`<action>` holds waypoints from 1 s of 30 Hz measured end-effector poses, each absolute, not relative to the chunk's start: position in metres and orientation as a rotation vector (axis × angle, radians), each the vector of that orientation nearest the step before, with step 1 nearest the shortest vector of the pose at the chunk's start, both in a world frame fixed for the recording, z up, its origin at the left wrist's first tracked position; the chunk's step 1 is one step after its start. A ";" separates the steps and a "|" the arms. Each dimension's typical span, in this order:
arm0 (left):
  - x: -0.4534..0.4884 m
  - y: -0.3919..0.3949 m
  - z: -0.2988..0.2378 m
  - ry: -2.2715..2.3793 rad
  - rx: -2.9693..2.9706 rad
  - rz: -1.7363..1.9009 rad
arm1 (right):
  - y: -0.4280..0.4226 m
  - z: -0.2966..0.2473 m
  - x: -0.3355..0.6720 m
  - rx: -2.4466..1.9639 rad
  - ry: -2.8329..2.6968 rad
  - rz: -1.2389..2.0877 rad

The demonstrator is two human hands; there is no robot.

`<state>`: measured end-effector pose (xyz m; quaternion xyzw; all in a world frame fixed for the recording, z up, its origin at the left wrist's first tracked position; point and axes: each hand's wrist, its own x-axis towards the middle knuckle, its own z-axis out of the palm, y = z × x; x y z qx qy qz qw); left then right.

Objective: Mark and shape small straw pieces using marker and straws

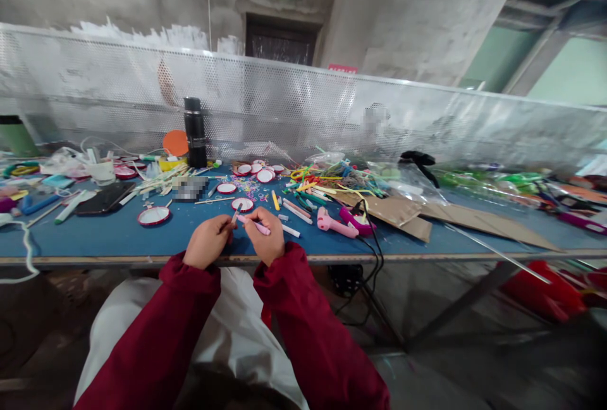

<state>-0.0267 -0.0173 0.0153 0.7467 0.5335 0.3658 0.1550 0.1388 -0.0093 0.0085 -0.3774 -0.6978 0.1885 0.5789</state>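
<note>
Both of my hands meet at the near edge of a blue table (pixel 95 239). My left hand (pixel 207 240) is closed, pinching a small thin piece that rises toward a red-rimmed white disc (pixel 242 204). My right hand (pixel 266 236) is closed around a pale pink stick (pixel 258 227) that points left toward the left hand's fingers. Dark red sleeves cover both forearms. What the left fingers pinch is too small to name.
Several red-rimmed discs (pixel 153 215), coloured sticks and straws (pixel 303 198), a pink glue gun (pixel 336 224) with a black cord, a dark phone (pixel 105 197), a black flask (pixel 195 131), cardboard sheets (pixel 455 217) and a perforated metal screen (pixel 303 106) behind the table.
</note>
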 end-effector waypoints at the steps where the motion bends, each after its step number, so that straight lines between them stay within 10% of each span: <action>1: -0.027 -0.018 0.016 1.527 2.144 1.049 | -0.010 0.009 0.139 -0.883 -1.637 0.441; 30: -0.030 -0.011 0.009 1.513 2.114 1.077 | -0.008 0.006 0.138 -0.912 -1.578 0.371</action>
